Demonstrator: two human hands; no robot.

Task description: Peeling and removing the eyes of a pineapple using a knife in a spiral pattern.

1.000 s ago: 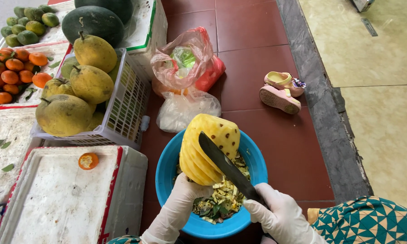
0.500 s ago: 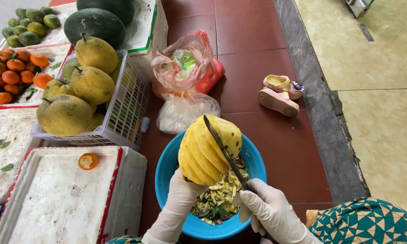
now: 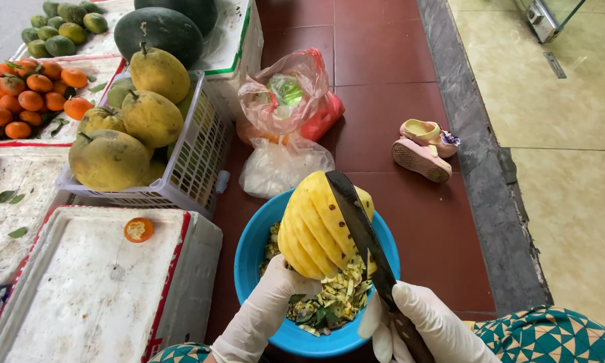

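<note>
Sitting at far left: pomelos (image 3: 114, 154) in a white basket (image 3: 195, 158). Gripping the peeled pineapple (image 3: 319, 225) from below over the blue bowl (image 3: 252, 249): gloved left hand (image 3: 275, 299). Clutching a knife (image 3: 363, 232), blade lying against the fruit: right hand (image 3: 430, 326).

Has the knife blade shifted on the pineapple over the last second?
Yes. The knife has swung from lying across the pineapple to more upright, its tip toward the white bag.

Thin, whitish, translucent disposable gloves are worn on the left hand (image 3: 269, 302) and right hand (image 3: 430, 323); behind the fingers, teal clothing patterned with orange-and-white scales is seen.
</note>
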